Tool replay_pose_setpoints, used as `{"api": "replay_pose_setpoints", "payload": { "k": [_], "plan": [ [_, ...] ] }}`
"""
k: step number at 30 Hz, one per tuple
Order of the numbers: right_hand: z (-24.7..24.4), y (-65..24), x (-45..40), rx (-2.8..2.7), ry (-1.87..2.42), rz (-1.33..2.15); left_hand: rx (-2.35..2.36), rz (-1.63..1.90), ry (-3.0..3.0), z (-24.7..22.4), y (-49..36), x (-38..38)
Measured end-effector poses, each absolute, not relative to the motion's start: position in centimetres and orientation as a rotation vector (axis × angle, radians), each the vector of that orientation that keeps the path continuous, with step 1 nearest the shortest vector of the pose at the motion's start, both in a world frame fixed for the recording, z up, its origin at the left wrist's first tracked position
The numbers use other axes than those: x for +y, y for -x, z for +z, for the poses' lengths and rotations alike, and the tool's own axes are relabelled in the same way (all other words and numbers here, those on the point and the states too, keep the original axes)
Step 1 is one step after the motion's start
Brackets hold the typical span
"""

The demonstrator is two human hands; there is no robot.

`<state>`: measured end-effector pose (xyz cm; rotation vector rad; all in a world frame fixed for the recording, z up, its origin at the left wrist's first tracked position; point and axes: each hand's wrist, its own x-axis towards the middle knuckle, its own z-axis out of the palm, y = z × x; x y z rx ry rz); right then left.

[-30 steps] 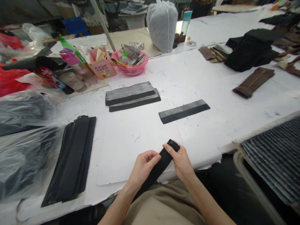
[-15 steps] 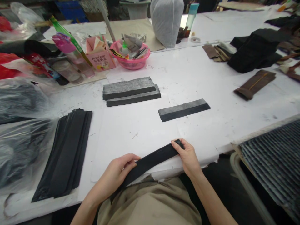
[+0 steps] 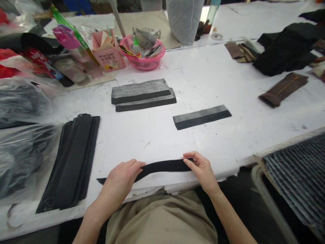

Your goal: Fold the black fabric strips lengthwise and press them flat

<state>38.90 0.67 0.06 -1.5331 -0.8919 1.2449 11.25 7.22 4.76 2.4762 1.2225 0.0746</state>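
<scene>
Swung from its slant over my lap, the long, narrow black fabric strip now runs nearly level along the near edge of the white paper-covered table. From my head view, my left hand is mostly closed, gripping the strip short of its end; my right hand, half curled, pinches the other end. Beyond lies a grey-and-black flat fabric piece; farther back stands a round pink plastic basin.

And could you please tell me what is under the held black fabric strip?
White table covering shows on either side of the held black fabric strip; what lies directly beneath is hidden by the strip and, towards one end, the left hand.
</scene>
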Motion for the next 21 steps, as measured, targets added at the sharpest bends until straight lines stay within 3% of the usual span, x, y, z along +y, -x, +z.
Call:
{"api": "replay_pose_setpoints", "payload": {
  "k": [7, 14, 21],
  "plan": [
    [1.1, -40.3, 1.4, -1.516, 1.454, 0.998, 1.047, 0.668, -2.885, 4.9, -11.4, 3.9],
    [1.3, -41.0, -0.3, -1.758, 1.453, 0.977, 1.014, 0.531, -2.624, 0.3, -10.4, -0.5],
    [0.0, -40.7, -1.6, -1.895, 1.589, 0.563, 1.136, 0.708, -2.546, 2.1, -10.4, 0.2]
  ]
}}
